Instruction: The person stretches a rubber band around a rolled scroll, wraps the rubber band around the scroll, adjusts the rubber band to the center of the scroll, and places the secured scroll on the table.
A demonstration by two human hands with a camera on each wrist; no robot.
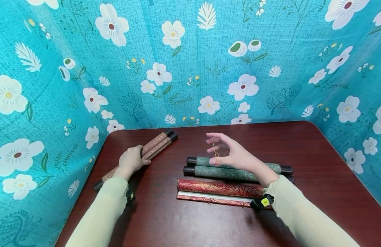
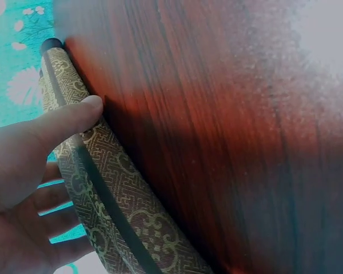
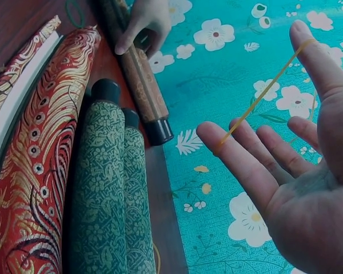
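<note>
On the left of the table, my left hand (image 1: 130, 161) grips a brown patterned scroll (image 1: 155, 144) with black end knobs, its two rolls lying side by side. The left wrist view shows the thumb over the top of the brown scroll (image 2: 151, 220) and the fingers along its far side. My right hand (image 1: 238, 154) is raised above a green patterned scroll (image 1: 221, 172). A thin yellow rubber band (image 3: 267, 89) stretches between its spread thumb and fingers. The right forearm hides part of the green scroll.
In front of the green scroll lies a red and gold scroll (image 1: 209, 186) with a white strip along it. A green rubber band (image 1: 156, 190) rests on the dark red table (image 1: 178, 226). Blue flowered cloth (image 1: 190, 68) hangs around the table's back and sides.
</note>
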